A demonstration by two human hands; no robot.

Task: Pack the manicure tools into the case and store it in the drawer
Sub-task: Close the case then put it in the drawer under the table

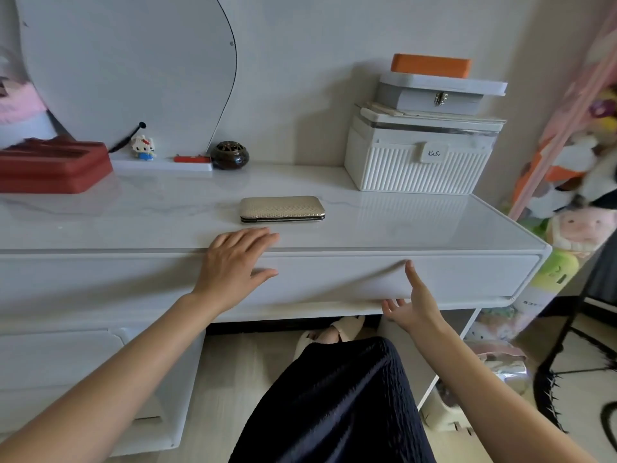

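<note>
Drawer [434, 279] front, white, runs under the tabletop [133, 215] edge on the right half; shut or nearly so (gap cannot be told). Tabletop white, glossy, marbled. White ribbed storage box [417, 168] at the back right, a grey latched box [437, 96] stacked on it, an orange block [430, 65] on top of that. Red tray [50, 168] at far left. Gold textured case [282, 209] lies closed and flat near the middle of the tabletop, well apart from the boxes, touching nothing else. Left hand [233, 259] rests over the front edge just in front of the case, palm down, fingers spread on the tabletop, thumb against the drawer front; its grip is open, holding nothing. Right hand [412, 305] at the drawer's lower edge, index finger up on the face, other fingers curled toward the underside; grip loose, nothing held. Small dark round pot [229, 155] and a toy figure [143, 147] at the back, by the mirror [117, 61].
</note>
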